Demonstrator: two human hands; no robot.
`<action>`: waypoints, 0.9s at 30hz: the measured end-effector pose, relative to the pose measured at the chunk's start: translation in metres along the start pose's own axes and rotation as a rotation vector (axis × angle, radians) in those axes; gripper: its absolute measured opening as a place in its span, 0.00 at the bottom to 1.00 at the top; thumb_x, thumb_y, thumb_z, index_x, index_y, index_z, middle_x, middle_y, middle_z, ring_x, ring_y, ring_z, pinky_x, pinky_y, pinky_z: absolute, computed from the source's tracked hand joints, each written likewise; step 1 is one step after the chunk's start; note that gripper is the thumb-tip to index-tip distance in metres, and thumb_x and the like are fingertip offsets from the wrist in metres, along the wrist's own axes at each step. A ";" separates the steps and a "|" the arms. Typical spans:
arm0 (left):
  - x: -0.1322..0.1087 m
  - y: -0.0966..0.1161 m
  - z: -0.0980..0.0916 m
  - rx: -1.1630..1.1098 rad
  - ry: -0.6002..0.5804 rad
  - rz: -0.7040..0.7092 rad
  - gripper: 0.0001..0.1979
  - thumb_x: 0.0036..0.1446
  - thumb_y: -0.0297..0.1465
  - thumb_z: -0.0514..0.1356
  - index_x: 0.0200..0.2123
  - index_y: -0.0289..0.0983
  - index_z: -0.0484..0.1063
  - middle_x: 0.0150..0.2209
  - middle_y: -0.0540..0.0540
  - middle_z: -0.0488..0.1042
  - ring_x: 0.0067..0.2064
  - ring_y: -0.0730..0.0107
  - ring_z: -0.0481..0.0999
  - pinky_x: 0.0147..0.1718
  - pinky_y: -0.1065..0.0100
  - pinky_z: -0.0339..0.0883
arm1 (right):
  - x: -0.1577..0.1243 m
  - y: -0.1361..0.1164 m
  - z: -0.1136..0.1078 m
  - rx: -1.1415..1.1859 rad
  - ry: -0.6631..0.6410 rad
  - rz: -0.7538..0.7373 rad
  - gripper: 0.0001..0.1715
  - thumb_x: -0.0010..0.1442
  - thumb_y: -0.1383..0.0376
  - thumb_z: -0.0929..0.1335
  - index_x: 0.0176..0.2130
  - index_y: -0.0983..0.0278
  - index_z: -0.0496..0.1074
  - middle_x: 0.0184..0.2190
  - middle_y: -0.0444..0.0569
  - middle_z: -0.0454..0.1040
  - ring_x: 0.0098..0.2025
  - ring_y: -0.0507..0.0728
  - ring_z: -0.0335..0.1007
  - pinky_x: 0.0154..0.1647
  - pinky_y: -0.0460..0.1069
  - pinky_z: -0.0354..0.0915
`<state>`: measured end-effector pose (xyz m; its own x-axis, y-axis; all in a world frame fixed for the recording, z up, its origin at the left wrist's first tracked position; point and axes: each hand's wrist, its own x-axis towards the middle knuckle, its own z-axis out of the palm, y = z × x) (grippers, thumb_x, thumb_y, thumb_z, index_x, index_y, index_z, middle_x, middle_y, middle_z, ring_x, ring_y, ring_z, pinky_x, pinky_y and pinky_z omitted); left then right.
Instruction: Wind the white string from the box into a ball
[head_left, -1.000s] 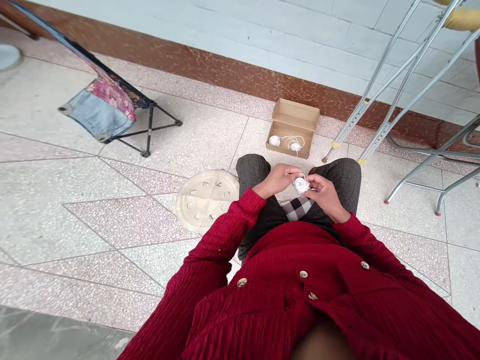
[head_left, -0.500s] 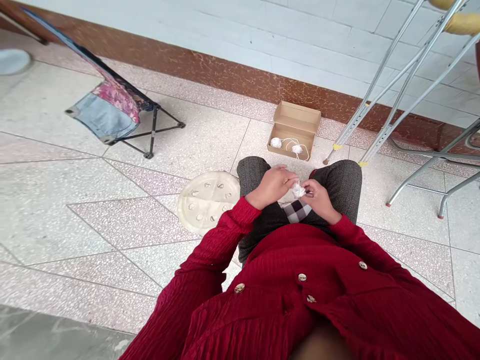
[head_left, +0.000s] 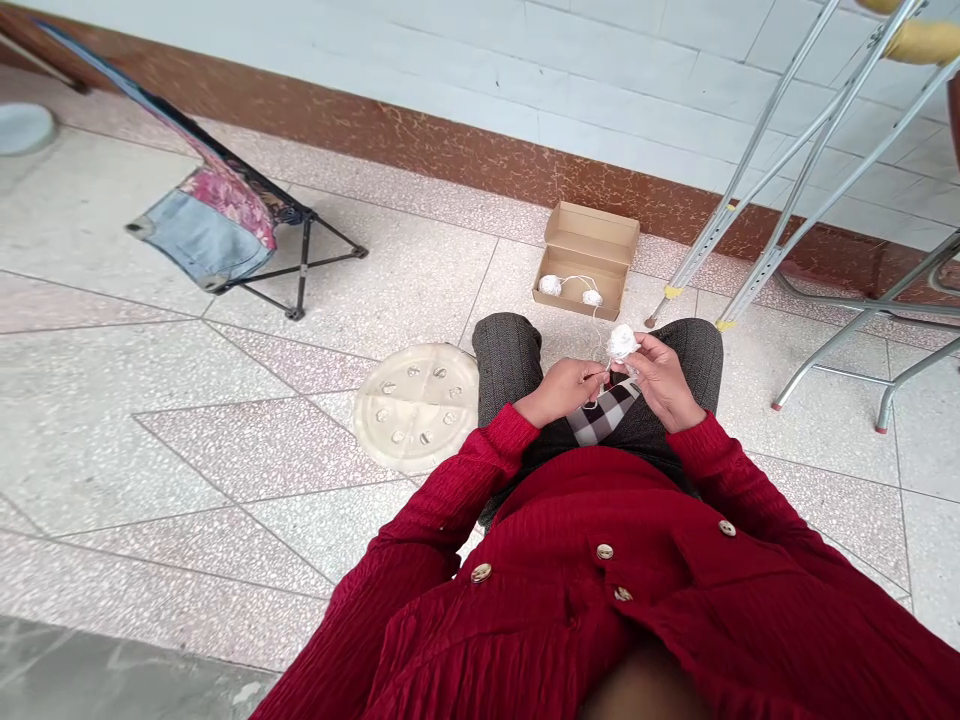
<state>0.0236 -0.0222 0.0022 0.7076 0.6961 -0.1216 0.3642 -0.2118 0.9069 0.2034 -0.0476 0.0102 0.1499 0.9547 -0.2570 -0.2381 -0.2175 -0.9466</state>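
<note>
My right hand (head_left: 666, 382) is closed around a small white ball of yarn (head_left: 622, 342), held by its lower right side above my lap. Just left of it, my left hand (head_left: 564, 390) pinches a white yarn strand (head_left: 598, 335). The strand runs up toward an open cardboard box (head_left: 619, 272) on the floor. Two more white yarn balls lie in the box, one on the left (head_left: 550, 285) and one near the middle (head_left: 592, 298), with strands looping between them. Below my hands a black-and-white checked cloth (head_left: 600, 420) lies between my thighs.
A round cream disc with holes (head_left: 411, 408) lies on the floor left of my knee. A folding chair (head_left: 217, 225) stands farther left. Metal crutches (head_left: 787, 200) lean at the right, beside a metal-legged stool or chair (head_left: 855, 330). A tiled wall runs behind the box.
My right hand has turned and lifted the white yarn ball up and right. My left hand has moved down, away from the ball, onto the strand. The yarn loops in the box have shifted.
</note>
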 end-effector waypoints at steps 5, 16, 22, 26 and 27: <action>-0.007 0.006 -0.011 0.400 0.050 0.075 0.17 0.67 0.32 0.54 0.25 0.36 0.74 0.25 0.47 0.76 0.31 0.68 0.74 0.40 0.67 0.66 | 0.022 0.022 -0.012 -0.463 0.089 -0.270 0.15 0.47 0.65 0.73 0.38 0.61 0.75 0.36 0.46 0.73 0.35 0.56 0.69 0.41 0.54 0.70; 0.006 0.013 -0.045 0.419 0.039 0.295 0.15 0.67 0.31 0.54 0.30 0.37 0.76 0.31 0.49 0.77 0.38 0.69 0.74 0.61 0.58 0.59 | -0.038 0.025 0.006 -0.411 -0.256 -0.064 0.14 0.47 0.65 0.74 0.36 0.60 0.72 0.34 0.45 0.73 0.38 0.57 0.70 0.37 0.51 0.70; 0.004 -0.003 -0.011 -0.073 -0.009 -0.010 0.20 0.65 0.36 0.54 0.23 0.34 0.73 0.23 0.50 0.74 0.28 0.74 0.70 0.34 0.72 0.63 | -0.028 0.000 0.001 -0.071 -0.005 0.013 0.21 0.44 0.59 0.79 0.37 0.60 0.73 0.35 0.45 0.77 0.35 0.56 0.73 0.37 0.52 0.74; -0.009 0.002 0.013 -0.059 -0.111 0.000 0.20 0.67 0.37 0.53 0.24 0.35 0.72 0.23 0.51 0.74 0.27 0.74 0.69 0.33 0.72 0.62 | 0.009 0.005 -0.014 -0.158 0.151 -0.092 0.21 0.44 0.58 0.77 0.36 0.60 0.71 0.31 0.43 0.75 0.31 0.55 0.71 0.34 0.52 0.72; -0.011 0.004 0.013 0.004 -0.104 0.033 0.20 0.67 0.37 0.53 0.24 0.35 0.72 0.23 0.50 0.74 0.27 0.73 0.69 0.35 0.71 0.63 | 0.016 0.010 -0.018 -0.225 0.184 -0.102 0.21 0.43 0.59 0.77 0.36 0.61 0.70 0.28 0.42 0.73 0.29 0.54 0.70 0.33 0.51 0.71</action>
<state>0.0251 -0.0401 0.0021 0.7782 0.6137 -0.1333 0.3421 -0.2363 0.9095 0.2209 -0.0382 -0.0071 0.3382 0.9256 -0.1699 0.0027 -0.1815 -0.9834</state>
